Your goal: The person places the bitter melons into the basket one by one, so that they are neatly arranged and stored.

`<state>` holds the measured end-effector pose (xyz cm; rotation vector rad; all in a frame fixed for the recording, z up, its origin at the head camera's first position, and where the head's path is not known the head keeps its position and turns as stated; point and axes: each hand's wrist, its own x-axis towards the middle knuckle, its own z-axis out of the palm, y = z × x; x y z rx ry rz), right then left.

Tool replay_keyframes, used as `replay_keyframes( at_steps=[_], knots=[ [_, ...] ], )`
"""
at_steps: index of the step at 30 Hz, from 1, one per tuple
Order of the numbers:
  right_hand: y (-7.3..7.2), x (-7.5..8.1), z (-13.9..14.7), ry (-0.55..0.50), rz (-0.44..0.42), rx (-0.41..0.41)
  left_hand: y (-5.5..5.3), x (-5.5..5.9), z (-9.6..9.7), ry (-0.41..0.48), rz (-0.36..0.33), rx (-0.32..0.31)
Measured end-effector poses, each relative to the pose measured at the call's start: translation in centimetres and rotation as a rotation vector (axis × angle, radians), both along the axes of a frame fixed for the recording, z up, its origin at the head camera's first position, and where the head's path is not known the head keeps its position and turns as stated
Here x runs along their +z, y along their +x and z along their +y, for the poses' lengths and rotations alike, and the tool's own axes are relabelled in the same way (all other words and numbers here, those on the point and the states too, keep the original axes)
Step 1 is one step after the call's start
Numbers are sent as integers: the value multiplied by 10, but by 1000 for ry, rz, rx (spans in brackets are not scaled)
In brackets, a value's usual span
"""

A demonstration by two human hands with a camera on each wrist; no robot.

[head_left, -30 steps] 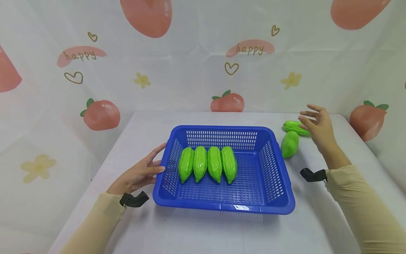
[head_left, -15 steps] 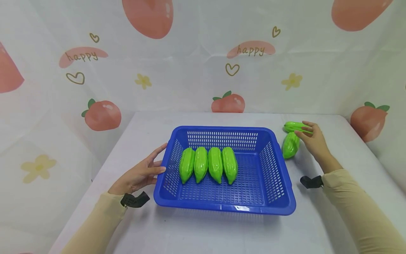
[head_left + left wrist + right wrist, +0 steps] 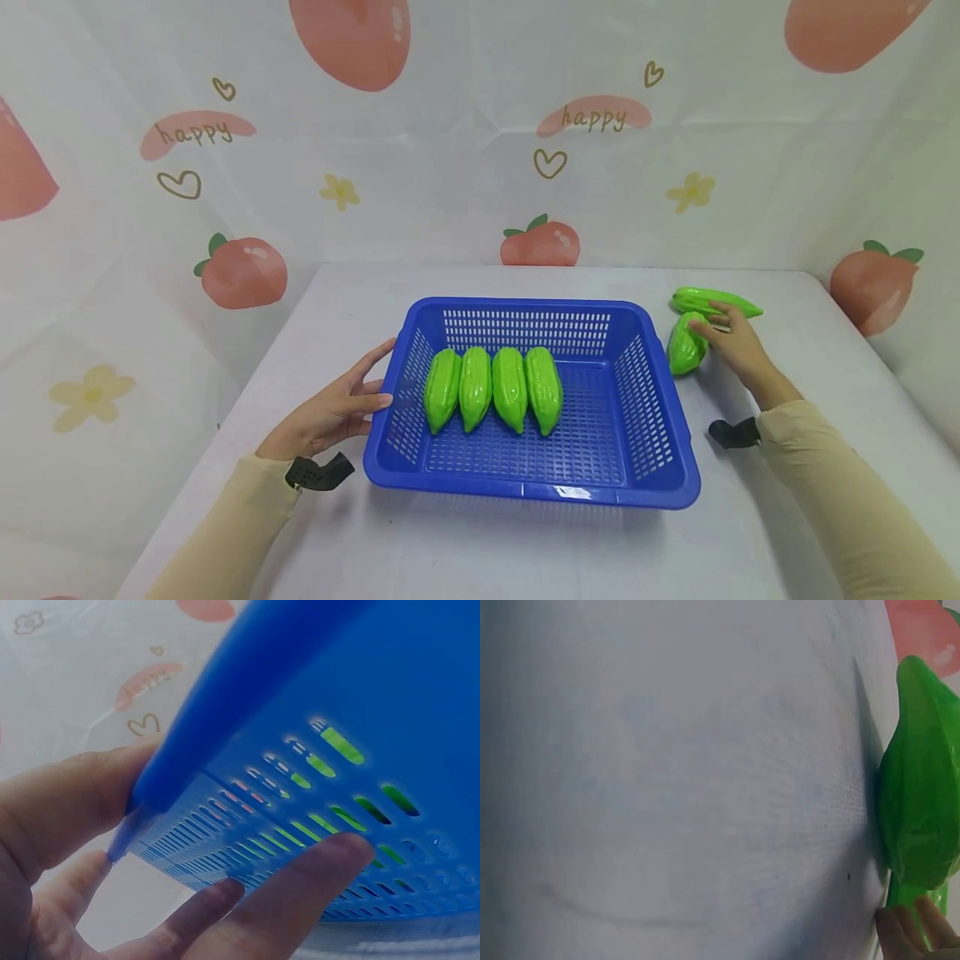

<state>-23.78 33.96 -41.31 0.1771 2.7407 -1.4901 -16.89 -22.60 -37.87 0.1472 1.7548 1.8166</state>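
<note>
A blue plastic basket (image 3: pixel 525 493) with slotted walls stands mid-table. Inside its left half, several glossy green bitter melons (image 3: pixel 508 390) lie side by side. My left hand (image 3: pixel 322 412) holds the basket's left side, thumb at the rim and other fingers against the slotted outer wall (image 3: pixel 285 825). Right of the basket lies a bitter melon (image 3: pixel 686 350); another bitter melon (image 3: pixel 716 300) lies crosswise behind it. My right hand (image 3: pixel 738 346) is at the nearer one, thumb over its upper end, fingers extended. In the right wrist view, fingertips show beside a green bitter melon (image 3: pixel 922 780).
The white tabletop (image 3: pixel 480 554) extends around the basket. A cloth backdrop (image 3: pixel 450 167) printed with peaches, hearts and flowers rises along the back and both sides. A black wrist mount (image 3: pixel 318 472) sits at each cuff.
My right hand has come down and leftward from above the far bitter melon to the nearer one, uncovering the far one's tip. The left hand, basket and its contents stay put.
</note>
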Motion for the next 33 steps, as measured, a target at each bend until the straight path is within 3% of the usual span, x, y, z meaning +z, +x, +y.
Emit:
replay_keyframes(
  at_steps=[24, 33],
  knots=[
    [-3, 5, -5, 55, -131, 46, 0, 1, 1, -3, -2, 9],
    [-2, 4, -7, 43, -61, 26, 1, 3, 1, 2, -5, 9]
  ],
)
